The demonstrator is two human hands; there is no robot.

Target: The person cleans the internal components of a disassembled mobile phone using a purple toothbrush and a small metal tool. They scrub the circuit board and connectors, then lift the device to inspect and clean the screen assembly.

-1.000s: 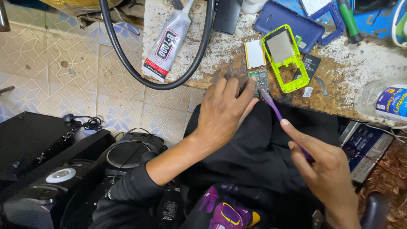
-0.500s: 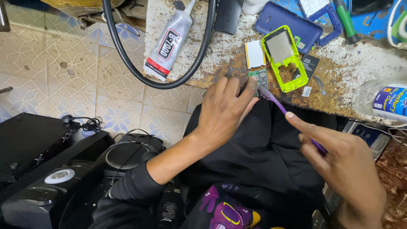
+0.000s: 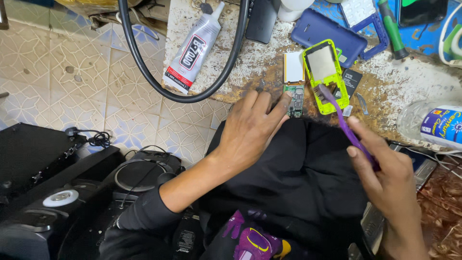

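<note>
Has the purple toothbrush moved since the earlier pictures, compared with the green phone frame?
Yes. The purple toothbrush in the right hand has moved toward the green phone frame; its head now lies over the frame's lower edge instead of beside the circuit board.

glue tube (image 3: 192,52) and black hose (image 3: 144,72) crowd the bench's left.

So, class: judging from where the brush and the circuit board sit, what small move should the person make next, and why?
Probably swing the purple brush left onto the green circuit board: the left hand pins that board at the bench edge, while the right hand has the bristles over the yellow-green phone frame instead.
</note>
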